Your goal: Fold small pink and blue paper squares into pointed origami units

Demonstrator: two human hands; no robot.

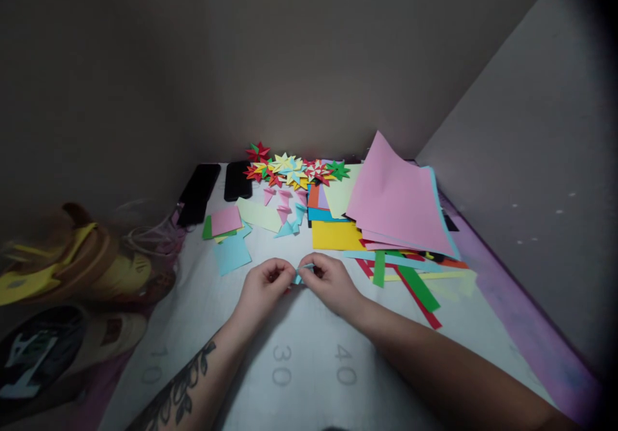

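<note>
A small light-blue folded paper (298,277) is pinched between my two hands above the white mat. My left hand (264,284) closes thumb and fingers on its left side, and my right hand (329,281) grips its right side. Behind them lie small folded pieces, pink ones (284,212) and light-blue ones (286,229). To the left, a light-blue square (232,254) lies near a pink square (226,220) stacked on other coloured papers. A pale green strip (259,215) is beside that stack.
Folded paper stars (290,168) line the back. Large pink sheets (400,199) and yellow paper (335,235) lie at the right, with green strips (419,288) in front. Two dark phones (238,181) are at back left. Pots and a bag (120,276) stand at the left.
</note>
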